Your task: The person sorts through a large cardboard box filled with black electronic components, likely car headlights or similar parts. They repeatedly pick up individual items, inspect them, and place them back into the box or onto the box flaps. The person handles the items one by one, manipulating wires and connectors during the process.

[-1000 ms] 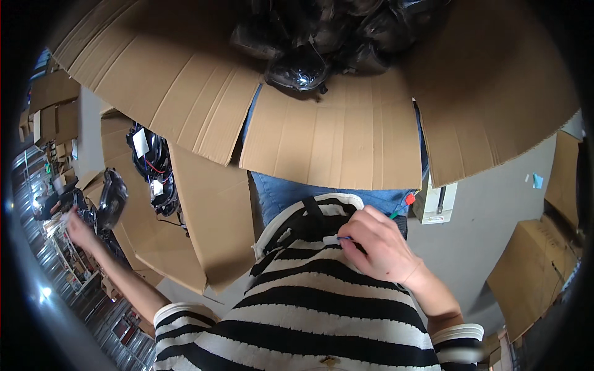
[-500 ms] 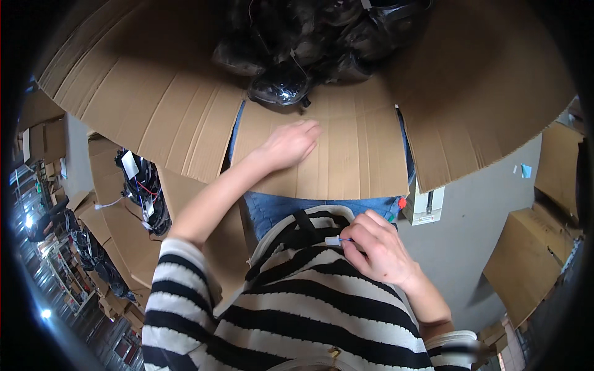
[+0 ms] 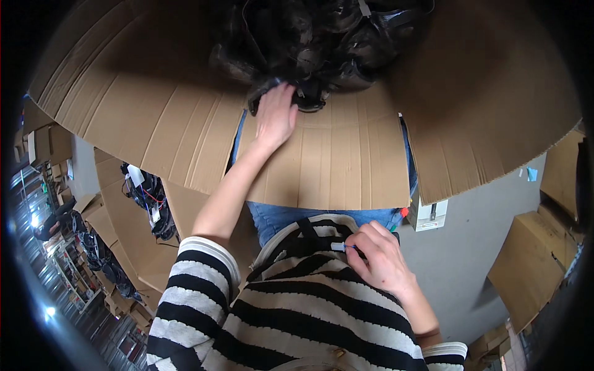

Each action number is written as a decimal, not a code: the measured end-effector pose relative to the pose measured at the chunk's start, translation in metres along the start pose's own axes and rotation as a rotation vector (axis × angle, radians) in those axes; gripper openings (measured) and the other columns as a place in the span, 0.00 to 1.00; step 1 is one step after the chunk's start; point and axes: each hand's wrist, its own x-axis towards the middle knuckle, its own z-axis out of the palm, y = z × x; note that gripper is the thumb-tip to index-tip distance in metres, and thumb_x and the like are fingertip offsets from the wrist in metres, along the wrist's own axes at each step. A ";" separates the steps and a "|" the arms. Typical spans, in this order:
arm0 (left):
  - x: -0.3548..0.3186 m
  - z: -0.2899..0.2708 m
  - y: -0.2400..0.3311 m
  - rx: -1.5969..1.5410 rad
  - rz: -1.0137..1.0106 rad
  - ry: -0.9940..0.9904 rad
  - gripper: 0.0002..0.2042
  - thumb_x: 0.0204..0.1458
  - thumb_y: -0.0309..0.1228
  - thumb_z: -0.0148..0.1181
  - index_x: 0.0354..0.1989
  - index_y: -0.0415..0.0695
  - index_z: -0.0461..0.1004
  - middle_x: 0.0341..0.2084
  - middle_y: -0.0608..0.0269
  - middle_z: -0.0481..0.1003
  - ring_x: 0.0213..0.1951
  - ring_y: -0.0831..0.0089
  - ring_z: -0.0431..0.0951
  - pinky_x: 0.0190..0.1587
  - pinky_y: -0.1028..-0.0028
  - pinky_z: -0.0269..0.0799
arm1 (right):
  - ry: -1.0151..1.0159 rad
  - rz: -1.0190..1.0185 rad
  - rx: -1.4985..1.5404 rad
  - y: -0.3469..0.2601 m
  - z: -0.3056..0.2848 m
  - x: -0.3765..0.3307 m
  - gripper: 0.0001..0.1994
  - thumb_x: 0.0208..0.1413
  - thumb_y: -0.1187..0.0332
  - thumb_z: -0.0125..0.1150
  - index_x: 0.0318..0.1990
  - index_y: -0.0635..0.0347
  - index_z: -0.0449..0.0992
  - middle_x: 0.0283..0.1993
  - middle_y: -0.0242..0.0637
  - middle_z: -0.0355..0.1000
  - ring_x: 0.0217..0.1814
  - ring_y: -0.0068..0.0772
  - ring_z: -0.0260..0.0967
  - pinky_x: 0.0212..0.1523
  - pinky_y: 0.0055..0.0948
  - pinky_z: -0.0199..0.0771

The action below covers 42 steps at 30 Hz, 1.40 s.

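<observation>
Head view: left hand [image 3: 275,117], fingers spread, rests on a black plastic part [image 3: 303,99] in the large cardboard box [image 3: 154,117] (heaped with black parts); right hand [image 3: 378,260] pinches a small blue-white tie [image 3: 342,247].

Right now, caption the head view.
Left hand reaches black bagged parts in brown cardboard box; right hand at striped shirt.

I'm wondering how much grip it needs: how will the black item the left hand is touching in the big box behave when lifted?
Probably light: the left hand reaches the black item alone. It looks glossy, so perhaps slippery. Lying in a tangled black pile with thin cords, it may snag and drag neighbours.
</observation>
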 end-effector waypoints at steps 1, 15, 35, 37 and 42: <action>0.006 -0.002 -0.001 0.004 -0.036 0.073 0.22 0.38 0.25 0.53 0.46 0.36 0.61 0.46 0.47 0.61 0.50 0.54 0.59 0.52 0.62 0.54 | -0.004 0.002 -0.003 -0.001 -0.002 0.001 0.05 0.36 0.78 0.56 0.25 0.63 0.68 0.24 0.38 0.61 0.26 0.38 0.58 0.28 0.30 0.62; 0.017 0.044 -0.010 0.302 -0.078 -0.221 0.22 0.34 0.35 0.58 0.41 0.42 0.68 0.36 0.56 0.67 0.40 0.62 0.66 0.42 0.66 0.59 | 0.011 -0.012 0.002 0.004 -0.005 -0.004 0.06 0.35 0.79 0.56 0.25 0.64 0.68 0.23 0.38 0.61 0.26 0.38 0.58 0.27 0.30 0.61; -0.090 -0.044 0.017 -0.132 -0.126 0.025 0.09 0.30 0.27 0.58 0.23 0.41 0.69 0.29 0.60 0.70 0.39 0.62 0.68 0.50 0.57 0.54 | -0.002 -0.011 -0.021 0.001 -0.011 -0.007 0.04 0.37 0.77 0.55 0.24 0.63 0.67 0.23 0.39 0.60 0.26 0.38 0.59 0.28 0.30 0.62; -0.119 -0.067 0.010 -0.129 -0.130 -0.027 0.10 0.28 0.26 0.58 0.25 0.40 0.69 0.34 0.57 0.69 0.41 0.58 0.66 0.51 0.57 0.54 | -0.022 -0.011 -0.027 0.001 -0.008 -0.007 0.04 0.37 0.77 0.55 0.23 0.63 0.67 0.23 0.39 0.60 0.26 0.38 0.59 0.28 0.30 0.62; -0.183 -0.107 0.016 0.039 0.015 -0.278 0.12 0.28 0.27 0.57 0.27 0.43 0.71 0.38 0.57 0.67 0.45 0.58 0.63 0.52 0.55 0.52 | -0.073 -0.024 -0.028 -0.001 -0.001 -0.005 0.04 0.37 0.77 0.55 0.23 0.63 0.67 0.22 0.39 0.60 0.26 0.38 0.59 0.28 0.30 0.62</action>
